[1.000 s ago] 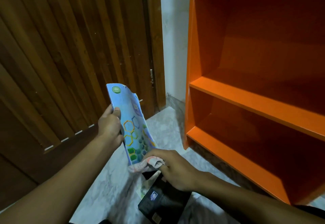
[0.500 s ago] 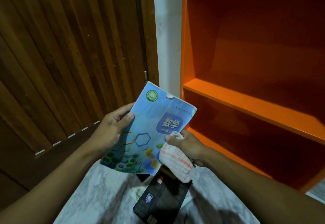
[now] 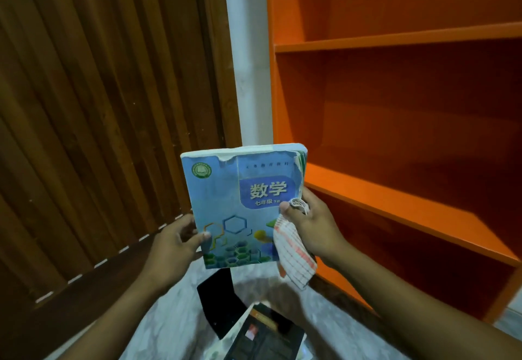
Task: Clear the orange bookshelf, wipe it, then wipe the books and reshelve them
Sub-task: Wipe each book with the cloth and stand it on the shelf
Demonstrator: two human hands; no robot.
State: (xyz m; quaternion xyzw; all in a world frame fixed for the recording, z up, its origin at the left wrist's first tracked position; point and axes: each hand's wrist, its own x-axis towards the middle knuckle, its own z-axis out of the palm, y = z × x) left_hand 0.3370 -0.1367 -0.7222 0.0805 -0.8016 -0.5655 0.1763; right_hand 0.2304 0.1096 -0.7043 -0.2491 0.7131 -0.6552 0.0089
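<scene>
**Blue book held up beside the orange bookshelf**

A soft-covered blue book (image 3: 240, 207), hexagon-patterned with a torn, frayed top edge, stands upright before the glossy bookshelf (image 3: 395, 178). The left hand (image 3: 175, 243) pinches its lower left edge; the right hand (image 3: 313, 226) grips the right edge together with a checked woven cloth (image 3: 293, 258). Dark books (image 3: 254, 331) lie on the marbled floor (image 3: 169, 328) below.

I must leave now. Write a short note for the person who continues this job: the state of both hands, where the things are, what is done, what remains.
Left hand: holds the blue book at its left edge.
Right hand: grips the book's right edge together with the checked cloth, which hangs down.
Orange bookshelf: the visible shelves hold nothing.
Dark books lie on the floor below.
Done: shelf cleared.
Left: finish the blue book and shelve it, then wipe and shelve the floor books.
</scene>
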